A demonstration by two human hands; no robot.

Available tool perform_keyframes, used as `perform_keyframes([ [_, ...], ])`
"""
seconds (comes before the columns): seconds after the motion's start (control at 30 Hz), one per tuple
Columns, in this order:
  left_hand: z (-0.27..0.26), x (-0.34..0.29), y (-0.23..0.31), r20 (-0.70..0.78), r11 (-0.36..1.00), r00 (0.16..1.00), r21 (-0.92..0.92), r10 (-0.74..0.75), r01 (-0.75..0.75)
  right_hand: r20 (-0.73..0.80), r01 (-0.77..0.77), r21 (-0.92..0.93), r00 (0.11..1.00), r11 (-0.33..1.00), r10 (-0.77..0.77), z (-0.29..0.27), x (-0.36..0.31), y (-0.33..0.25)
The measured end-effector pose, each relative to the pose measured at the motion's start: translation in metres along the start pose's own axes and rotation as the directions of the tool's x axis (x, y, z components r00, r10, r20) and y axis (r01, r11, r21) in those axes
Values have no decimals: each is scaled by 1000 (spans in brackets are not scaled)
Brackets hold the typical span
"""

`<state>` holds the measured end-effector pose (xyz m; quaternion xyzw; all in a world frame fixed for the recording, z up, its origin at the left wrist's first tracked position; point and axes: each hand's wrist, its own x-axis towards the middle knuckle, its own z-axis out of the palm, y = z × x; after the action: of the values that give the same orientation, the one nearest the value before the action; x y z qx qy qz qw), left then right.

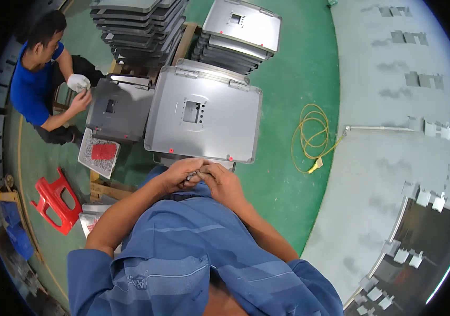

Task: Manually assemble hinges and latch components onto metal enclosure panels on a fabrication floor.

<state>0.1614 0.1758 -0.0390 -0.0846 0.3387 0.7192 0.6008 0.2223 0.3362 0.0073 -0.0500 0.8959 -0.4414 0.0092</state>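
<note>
In front of my waist, both hands are closed and meet at the fingertips. My left hand point(178, 173) is curled around small grey metal-looking pieces point(191, 177), too small to name exactly. My right hand point(224, 183) has its fingers pinched together against the left one; whatever lies between them is hidden. Just beyond both hands lies a large grey metal panel point(225, 126) with rounded corners. It has a square cutout, hinges on its far edge and red dots by its near corners. Neither hand visibly touches this panel.
Stacked panels point(135, 37) rise at the far side, with another pile point(243, 26) beside them. A co-worker in blue point(35, 89) sits at the left by a darker panel point(122, 113). A white tray point(84, 152), red stool point(59, 203) and coiled yellow cord point(309, 131) lie around.
</note>
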Motion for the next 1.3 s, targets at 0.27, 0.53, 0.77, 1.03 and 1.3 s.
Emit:
perform_keyframes([
  [0.27, -11, -11, 16, 53, 986, 999, 166, -6, -3, 159, -242, 30, 959, 970, 234, 2, 3, -28],
  [0.53, -30, 3, 25, -145, 999, 989, 14, 31, -29, 140, -539, 317, 840, 781, 523, 2, -5, -30],
  [0.77, -39, 8, 26, -251, 977, 967, -212, -36, -18, 60, -502, 572, 815, 649, 577, -17, 12, -12],
  [1.03, -17, 42, 26, -227, 996, 974, -87, -21, 1, -139, -478, 516, 772, 711, 620, -75, 87, 141],
  [1.3, 7, 133, 27, -243, 986, 970, -167, -30, -11, -242, -439, 512, 751, 739, 614, -46, 181, 262],
])
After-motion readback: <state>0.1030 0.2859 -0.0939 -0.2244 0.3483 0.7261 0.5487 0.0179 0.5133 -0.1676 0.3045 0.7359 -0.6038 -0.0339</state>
